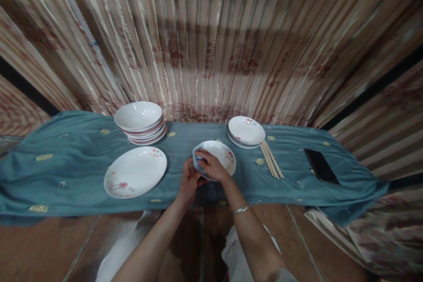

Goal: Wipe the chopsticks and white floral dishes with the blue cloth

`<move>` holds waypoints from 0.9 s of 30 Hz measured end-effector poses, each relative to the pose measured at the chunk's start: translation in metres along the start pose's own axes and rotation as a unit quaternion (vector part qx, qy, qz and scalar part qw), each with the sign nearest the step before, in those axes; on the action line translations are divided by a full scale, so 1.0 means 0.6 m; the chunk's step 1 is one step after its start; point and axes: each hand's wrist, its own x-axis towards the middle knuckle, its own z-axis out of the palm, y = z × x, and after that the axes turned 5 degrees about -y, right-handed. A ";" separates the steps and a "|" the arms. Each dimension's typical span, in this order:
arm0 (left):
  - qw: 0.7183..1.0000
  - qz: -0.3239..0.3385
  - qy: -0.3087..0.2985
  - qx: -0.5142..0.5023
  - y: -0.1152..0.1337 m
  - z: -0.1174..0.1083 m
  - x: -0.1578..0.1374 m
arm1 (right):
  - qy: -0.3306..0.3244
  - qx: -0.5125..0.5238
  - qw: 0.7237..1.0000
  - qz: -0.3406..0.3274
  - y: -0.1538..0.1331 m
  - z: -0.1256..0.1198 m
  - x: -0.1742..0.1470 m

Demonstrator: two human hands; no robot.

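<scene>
Near the front middle of the table, a white plate with a floral pattern (220, 151) is between my hands. My left hand (190, 179) grips its left edge, with the fingers partly hidden at the rim. A light blue cloth (197, 158) is bunched under my right hand (210, 165), whose fingers press it against the left inner side of the plate. A silver bangle circles my right wrist. To the left lies a large oval floral plate (136, 172). Behind my right hand stands a short stack of small floral plates (246, 131).
A stack of bowls and plates (140, 116) stands at the back left. Several wooden chopsticks (272, 161) lie right of the small plates, and a black phone (321, 166) rests farther right. A teal patterned cloth (79, 167) covers the narrow table; curtains (205, 53) hang behind.
</scene>
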 end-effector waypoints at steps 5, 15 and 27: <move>1.000 -0.003 0.007 0.002 0.003 0.000 -0.001 | -0.093 0.099 0.990 -0.029 -0.002 -0.026 -0.031; 1.000 -0.017 -0.016 0.005 0.013 -0.001 -0.001 | -0.133 -0.026 0.990 0.051 -0.011 -0.079 -0.100; 1.000 -0.028 0.002 0.004 0.009 -0.001 0.005 | -0.002 -0.402 0.901 0.165 -0.018 -0.101 -0.102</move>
